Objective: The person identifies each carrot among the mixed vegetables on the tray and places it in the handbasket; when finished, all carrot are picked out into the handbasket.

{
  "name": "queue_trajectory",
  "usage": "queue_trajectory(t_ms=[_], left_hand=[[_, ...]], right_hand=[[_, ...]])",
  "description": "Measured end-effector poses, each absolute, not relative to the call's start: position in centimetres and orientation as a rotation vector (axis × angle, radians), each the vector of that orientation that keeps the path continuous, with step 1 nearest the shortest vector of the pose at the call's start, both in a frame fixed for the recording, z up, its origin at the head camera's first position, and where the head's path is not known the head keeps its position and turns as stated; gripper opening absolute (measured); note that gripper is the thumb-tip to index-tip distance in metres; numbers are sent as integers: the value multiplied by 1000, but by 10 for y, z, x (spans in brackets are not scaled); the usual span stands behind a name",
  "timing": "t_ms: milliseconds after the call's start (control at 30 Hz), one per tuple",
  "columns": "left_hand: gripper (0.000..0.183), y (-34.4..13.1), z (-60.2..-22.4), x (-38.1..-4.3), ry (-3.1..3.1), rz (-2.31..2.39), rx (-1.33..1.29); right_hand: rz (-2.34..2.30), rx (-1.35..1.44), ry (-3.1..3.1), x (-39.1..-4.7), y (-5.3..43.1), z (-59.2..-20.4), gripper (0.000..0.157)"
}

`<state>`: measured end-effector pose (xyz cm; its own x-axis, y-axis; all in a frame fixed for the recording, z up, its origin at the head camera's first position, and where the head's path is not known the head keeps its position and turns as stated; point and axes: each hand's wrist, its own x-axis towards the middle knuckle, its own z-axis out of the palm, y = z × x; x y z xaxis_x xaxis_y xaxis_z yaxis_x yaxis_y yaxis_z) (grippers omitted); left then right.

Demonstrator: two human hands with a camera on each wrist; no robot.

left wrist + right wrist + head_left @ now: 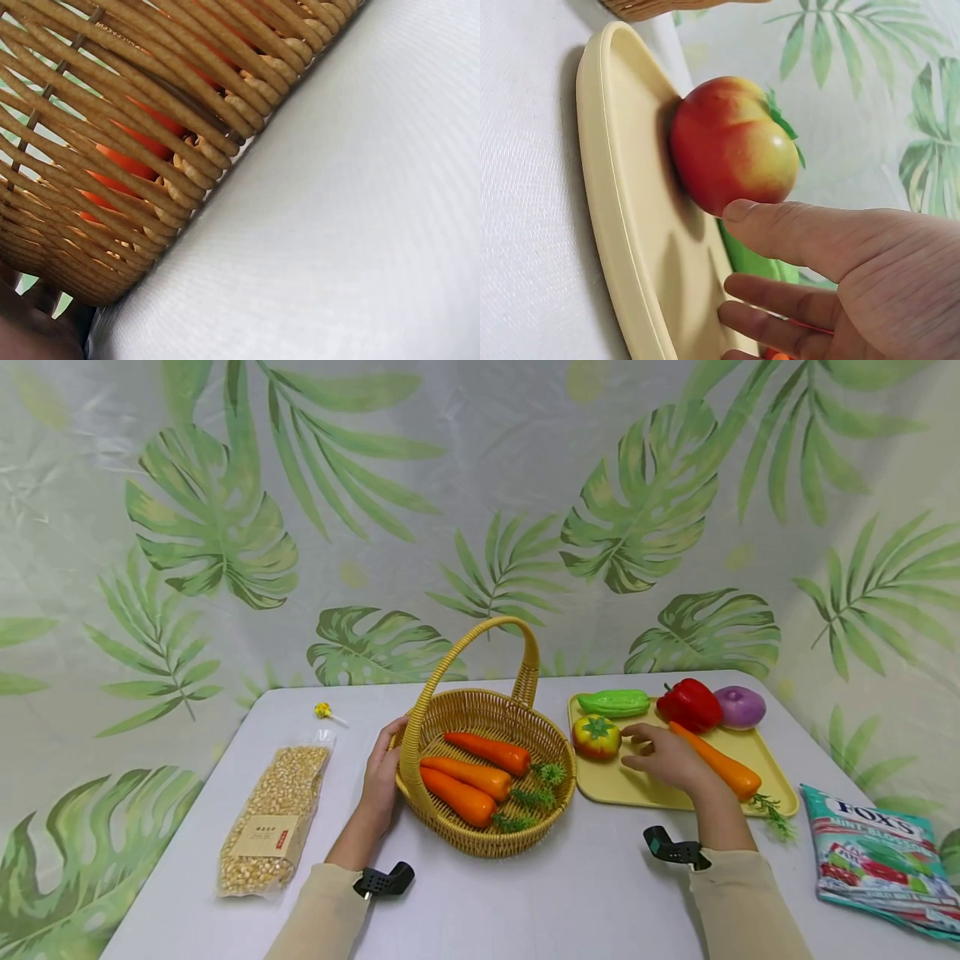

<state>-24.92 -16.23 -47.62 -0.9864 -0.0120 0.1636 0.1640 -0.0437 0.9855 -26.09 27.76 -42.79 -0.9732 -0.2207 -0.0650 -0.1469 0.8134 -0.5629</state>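
Note:
A yellow wicker basket [480, 843] with a tall handle holds three toy carrots [487, 752] with green tops. My left hand [380, 774] grips the basket's left rim; in the left wrist view, the woven side [150, 127] hides most of that hand. Over the yellow tray [622, 789] reaches my right hand [667, 760], fingers spread and holding nothing. Its thumb [780, 232] is close to a red-and-yellow toy tomato [731, 146] with a green calyx; whether they touch I cannot tell. Another carrot [716, 760] lies on the tray, partly behind this hand.
The tray also bears a green bumpy vegetable [613, 702] and a red bell pepper [690, 705]. A purple onion-like vegetable [740, 707] sits by its far right corner. Left are a bag of corn kernels [273, 818] and a lollipop [323, 711]; right, a candy bag [885, 860].

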Motion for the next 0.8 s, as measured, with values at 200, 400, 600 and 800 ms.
queue_trajectory(t_ms=[200,400,600,800], left_hand=[[43,-162,-475,-250,-2090,-2175,-170],[42,-162,-474,-249,-2088,-2172,-161],[42,-162,-474,-248,-2079,-2185,-163],[42,-163,-473,-248,-2086,-2188,-168]], right_hand=[[-882,-292,2863,-260,278,-429,51],[-922,-286,2872,-261,280,-430,49],[-964,-228,3029,-262,291,-430,41],[-908,-99,3216,-258,302,-425,35]])
